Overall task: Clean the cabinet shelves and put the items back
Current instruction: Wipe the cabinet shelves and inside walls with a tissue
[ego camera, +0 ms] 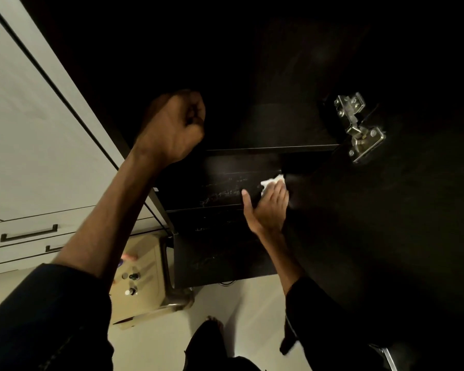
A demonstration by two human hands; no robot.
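The dark cabinet stands open with several black shelves stacked below one another. My right hand (268,207) lies flat on a white cloth (272,182) and presses it to the right end of a shelf (225,183) that shows pale streaks. My left hand (173,127) is raised higher up, clenched in a fist against the cabinet's left edge; whether it grips the edge is hidden. The upper part of the cabinet is too dark to read.
The open black door (386,210) with a metal hinge (359,127) fills the right side. White cupboards and drawers with dark handles (28,234) stand at left. A beige stool (142,279) carrying small bottles (133,283) sits on the floor beside the cabinet. My feet show below.
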